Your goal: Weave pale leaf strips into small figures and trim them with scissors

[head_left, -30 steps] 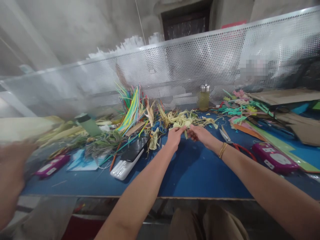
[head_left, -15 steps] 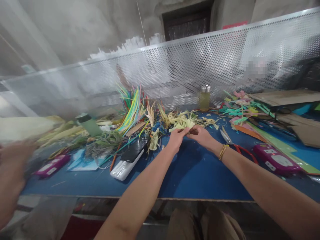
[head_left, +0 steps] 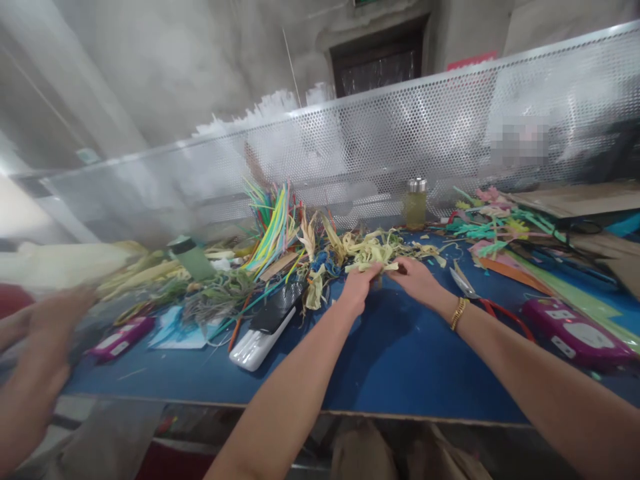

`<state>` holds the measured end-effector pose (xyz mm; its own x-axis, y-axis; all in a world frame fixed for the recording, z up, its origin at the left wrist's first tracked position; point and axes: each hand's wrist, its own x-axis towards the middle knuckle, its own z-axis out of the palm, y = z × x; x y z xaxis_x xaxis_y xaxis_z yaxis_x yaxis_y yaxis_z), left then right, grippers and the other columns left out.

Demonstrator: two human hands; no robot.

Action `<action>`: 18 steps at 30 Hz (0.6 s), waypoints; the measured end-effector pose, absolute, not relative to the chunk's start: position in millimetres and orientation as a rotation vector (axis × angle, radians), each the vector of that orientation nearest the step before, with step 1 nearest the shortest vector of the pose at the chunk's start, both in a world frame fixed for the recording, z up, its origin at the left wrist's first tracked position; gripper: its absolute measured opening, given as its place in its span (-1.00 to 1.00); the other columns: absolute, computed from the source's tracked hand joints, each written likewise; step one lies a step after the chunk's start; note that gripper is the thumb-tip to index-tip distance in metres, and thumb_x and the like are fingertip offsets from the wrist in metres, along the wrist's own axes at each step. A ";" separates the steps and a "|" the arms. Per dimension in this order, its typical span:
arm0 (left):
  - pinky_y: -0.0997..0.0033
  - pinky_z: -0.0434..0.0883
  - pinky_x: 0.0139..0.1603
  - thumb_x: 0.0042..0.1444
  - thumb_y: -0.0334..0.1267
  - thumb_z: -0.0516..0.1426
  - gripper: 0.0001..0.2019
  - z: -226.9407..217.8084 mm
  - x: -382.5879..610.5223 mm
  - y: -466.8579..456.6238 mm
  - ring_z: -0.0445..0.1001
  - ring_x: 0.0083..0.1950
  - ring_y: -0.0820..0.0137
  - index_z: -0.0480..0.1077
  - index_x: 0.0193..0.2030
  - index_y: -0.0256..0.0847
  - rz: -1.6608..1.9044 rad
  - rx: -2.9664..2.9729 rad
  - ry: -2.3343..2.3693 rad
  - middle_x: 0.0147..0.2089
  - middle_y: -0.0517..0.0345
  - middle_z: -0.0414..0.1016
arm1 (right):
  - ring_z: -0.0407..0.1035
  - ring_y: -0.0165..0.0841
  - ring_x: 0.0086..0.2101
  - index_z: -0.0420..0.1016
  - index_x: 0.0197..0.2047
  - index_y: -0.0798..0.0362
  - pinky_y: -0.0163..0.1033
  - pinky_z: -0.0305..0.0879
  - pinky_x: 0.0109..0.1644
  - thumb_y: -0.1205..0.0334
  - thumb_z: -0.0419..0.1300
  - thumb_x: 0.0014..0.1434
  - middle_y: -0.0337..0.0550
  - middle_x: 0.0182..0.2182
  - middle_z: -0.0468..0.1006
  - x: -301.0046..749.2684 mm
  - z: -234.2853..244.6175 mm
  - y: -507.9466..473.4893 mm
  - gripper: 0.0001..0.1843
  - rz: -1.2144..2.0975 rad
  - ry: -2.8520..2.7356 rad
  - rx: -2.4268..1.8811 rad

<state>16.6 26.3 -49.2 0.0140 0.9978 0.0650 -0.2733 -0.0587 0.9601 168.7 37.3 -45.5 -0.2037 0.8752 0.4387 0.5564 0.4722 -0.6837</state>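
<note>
Right hand [head_left: 411,276]: fingertips curled out of sight, can't tell if I've got the pale strip [head_left: 374,267] there. My left hand [head_left: 359,291] covers part of it. Co-worker's arm [head_left: 43,360] blurred, cut by left edge. Black slab [head_left: 275,312] hides part of white case [head_left: 253,352]. Cardboard [head_left: 565,200] runs off right.

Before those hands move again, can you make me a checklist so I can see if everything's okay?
1. Left hand holding the pale strip: ok.
2. Right hand at the strip's other end: ok.
3. Right hand's grip tight: cannot tell, its fingertips are partly hidden.
4. Scissors apart from both hands: ok, they lie beside the right forearm.
5. Bottle with the silver lid upright: ok.
</note>
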 end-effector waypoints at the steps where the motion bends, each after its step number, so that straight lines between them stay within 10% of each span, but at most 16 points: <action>1: 0.44 0.17 -0.41 -0.22 -0.07 0.36 -0.68 -49.0 16.8 25.8 0.24 -0.50 0.50 0.44 -0.48 -0.27 1.346 1.073 0.955 -0.57 0.24 0.36 | 0.24 -0.37 -0.49 0.24 -0.51 0.01 -0.27 0.10 -0.40 0.21 0.12 0.04 -0.24 -0.55 0.38 168.0 -46.5 37.1 -0.84 0.524 -1.879 -1.202; 13: 0.43 0.15 -0.40 -0.30 -0.15 0.40 -0.66 -45.1 9.1 33.6 0.25 -0.46 0.50 0.55 -0.36 -0.28 1.313 1.193 0.953 -0.50 0.20 0.44 | 0.13 -0.36 -0.57 0.30 -0.39 -0.01 -0.23 0.09 -0.48 0.08 -0.09 0.24 -0.25 -0.58 0.24 175.3 -42.8 40.5 -0.72 0.940 -1.747 -1.093; 18: 0.42 0.19 -0.39 -0.25 -0.14 0.37 -0.69 -45.6 3.8 35.7 0.26 -0.49 0.50 0.56 -0.35 -0.27 1.285 1.339 1.035 -0.52 0.20 0.43 | 0.23 -0.41 -0.54 0.34 -0.40 0.03 -0.27 0.16 -0.43 0.04 0.15 0.12 -0.27 -0.56 0.35 174.9 -33.4 33.4 -0.76 0.795 -1.889 -1.177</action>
<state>3.8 35.7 -45.6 0.0798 0.9827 0.1670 -0.0460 -0.1637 0.9854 174.9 33.4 -33.4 -0.2872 0.9177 0.2744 0.4454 0.3816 -0.8100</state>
